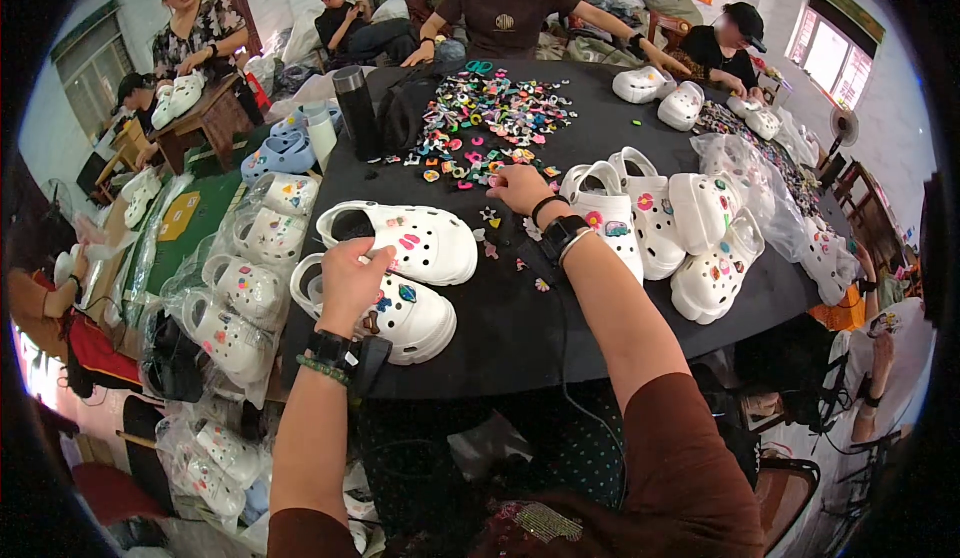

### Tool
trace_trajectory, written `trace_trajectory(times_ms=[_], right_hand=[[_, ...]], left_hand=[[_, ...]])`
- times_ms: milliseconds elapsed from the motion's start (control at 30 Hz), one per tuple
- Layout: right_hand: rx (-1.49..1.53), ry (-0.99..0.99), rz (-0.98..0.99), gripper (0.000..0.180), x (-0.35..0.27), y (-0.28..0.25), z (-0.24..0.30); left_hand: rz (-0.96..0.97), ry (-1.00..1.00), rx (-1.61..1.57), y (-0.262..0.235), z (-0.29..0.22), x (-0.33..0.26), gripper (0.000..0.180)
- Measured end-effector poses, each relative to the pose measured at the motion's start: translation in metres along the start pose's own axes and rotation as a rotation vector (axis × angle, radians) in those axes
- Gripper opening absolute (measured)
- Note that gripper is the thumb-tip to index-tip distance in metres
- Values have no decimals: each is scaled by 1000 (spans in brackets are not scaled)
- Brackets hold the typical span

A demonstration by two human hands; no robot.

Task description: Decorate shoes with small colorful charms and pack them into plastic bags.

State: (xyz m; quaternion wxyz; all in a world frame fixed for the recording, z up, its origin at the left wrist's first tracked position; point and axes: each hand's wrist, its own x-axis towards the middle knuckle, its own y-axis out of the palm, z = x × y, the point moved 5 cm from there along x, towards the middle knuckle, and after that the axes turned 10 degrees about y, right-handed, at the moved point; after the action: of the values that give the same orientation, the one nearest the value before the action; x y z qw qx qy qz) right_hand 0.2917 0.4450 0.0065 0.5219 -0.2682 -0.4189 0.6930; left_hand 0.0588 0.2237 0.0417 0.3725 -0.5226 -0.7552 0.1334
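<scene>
Two white foam clogs lie side by side on the black-covered table, toes to the right. My left hand (352,280) grips the nearer clog (418,323) at its opening, thumb on top; its other fingers are partly hidden. Blue and brown charms sit in this clog's holes. Beyond it, the farther clog (432,243) carries a pink charm and small flower-like ones. My right hand (525,193) reaches to the near edge of a pile of colourful shoe charms (495,118). Its fingertips are pinched together at a small piece too hidden to name. Several loose charms (490,223) lie just below that hand.
More decorated white clogs (655,223) stand close to my right forearm. Bagged clogs (245,293) line the left side. A dark tumbler (356,113) and a black bag (402,108) stand at the back left. A cable (565,358) hangs over the front edge. Other people sit around.
</scene>
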Motion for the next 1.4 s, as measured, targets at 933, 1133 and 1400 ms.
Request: trace_trajectory(times_ms=[933,1133,1400], right_hand=[[252,-427,317,15,-59,-15,129],[146,-434,281,18,-62,0,134],[208,-348,319,17,-53,5,132]], left_hand=[[-72,159,4,0,3,1,28],[-112,196,-19,3,2,-1,23],[-113,232,88,-1,-2,-1,25]])
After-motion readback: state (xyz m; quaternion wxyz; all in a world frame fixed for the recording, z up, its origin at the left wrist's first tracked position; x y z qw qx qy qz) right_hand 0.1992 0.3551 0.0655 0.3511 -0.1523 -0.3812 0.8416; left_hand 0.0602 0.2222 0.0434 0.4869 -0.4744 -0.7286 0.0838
